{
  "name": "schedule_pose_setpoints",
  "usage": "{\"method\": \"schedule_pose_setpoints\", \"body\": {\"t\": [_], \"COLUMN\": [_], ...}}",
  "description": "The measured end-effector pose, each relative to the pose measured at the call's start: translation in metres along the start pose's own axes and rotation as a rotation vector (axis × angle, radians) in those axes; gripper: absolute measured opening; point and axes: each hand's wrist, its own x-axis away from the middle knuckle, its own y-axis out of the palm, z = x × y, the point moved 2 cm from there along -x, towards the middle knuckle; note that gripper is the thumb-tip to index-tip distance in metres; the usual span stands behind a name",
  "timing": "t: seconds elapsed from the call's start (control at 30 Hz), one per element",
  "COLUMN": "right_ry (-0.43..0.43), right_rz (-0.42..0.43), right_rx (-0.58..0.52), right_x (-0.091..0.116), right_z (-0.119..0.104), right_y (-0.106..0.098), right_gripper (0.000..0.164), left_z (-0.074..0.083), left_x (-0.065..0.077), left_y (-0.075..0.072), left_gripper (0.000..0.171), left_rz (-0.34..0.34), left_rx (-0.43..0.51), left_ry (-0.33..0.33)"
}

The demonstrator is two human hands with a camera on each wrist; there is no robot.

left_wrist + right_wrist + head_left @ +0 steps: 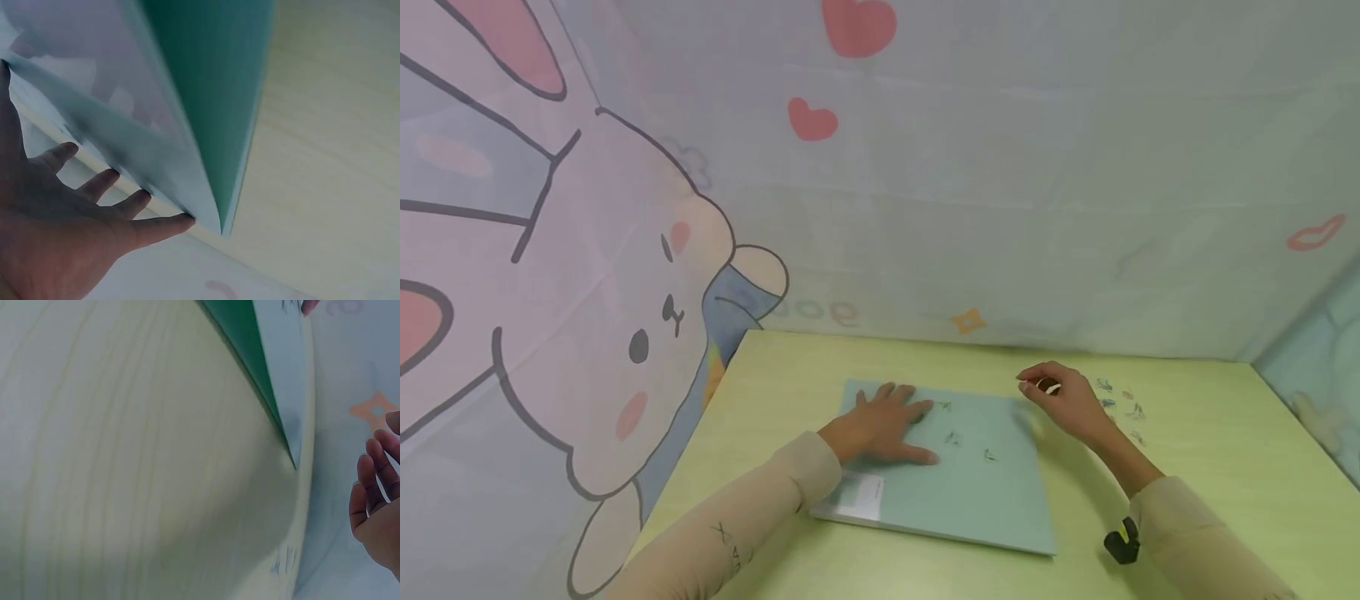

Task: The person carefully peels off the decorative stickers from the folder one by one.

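Observation:
A pale turquoise folder (pixel 970 508) lies on the table, a white label at its lower left corner. My left hand (pixel 883 421) rests spread on its upper left part. In the left wrist view, that hand's straight fingers (pixel 165 228) reach along the folder's cover (pixel 169 169). Several small green cutouts, like stickers (pixel 952 438), lie on the cover. Beyond the folder's upper right corner, my right hand (pixel 1063 400) hovers with curled fingers, thumb and fingertips close together. A pale speck shows at its fingertips; I cannot tell whether it is held.
More small bluish and grey sticker-like pieces (pixel 1138 411) lie on the table right of my right hand. The pale yellow wood-grain table (pixel 1210 467) ends at a printed cloth backdrop (pixel 1000 208). A black strap piece (pixel 1122 543) shows at my right cuff.

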Motion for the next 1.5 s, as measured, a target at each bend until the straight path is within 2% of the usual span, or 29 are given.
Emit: {"method": "schedule_pose_setpoints", "body": {"t": [0.37, 0.7, 1.03, 1.1, 1.3, 1.5], "right_ry": [-0.084, -0.106, -0.175, -0.212, -0.320, -0.329], "right_rz": [-0.084, -0.235, -0.304, -0.311, -0.294, -0.310], "right_rx": [-0.035, -0.007, 0.066, 0.089, 0.243, 0.274], "right_x": [-0.023, -0.037, -0.049, -0.050, -0.053, -0.053], "right_z": [-0.018, -0.026, -0.029, -0.030, -0.035, -0.041], "right_y": [0.039, 0.070, 0.085, 0.086, 0.090, 0.091], "right_gripper": [0.027, 0.028, 0.019, 0.016, 0.016, 0.017], "left_z": [-0.004, -0.002, -0.002, -0.001, 0.001, 0.000], "left_x": [-0.005, -0.010, -0.008, -0.007, -0.007, -0.008], "left_y": [-0.001, 0.007, 0.004, 0.004, 0.003, 0.005], "left_gripper": [0.100, 0.103, 0.105, 0.105, 0.105, 0.105], "left_rz": [-0.034, -0.059, -0.055, -0.054, -0.042, -0.043], "left_rx": [-0.046, -0.162, -0.178, -0.179, -0.183, -0.181], "left_ry": [-0.030, -0.051, -0.056, -0.056, -0.059, -0.067]}}
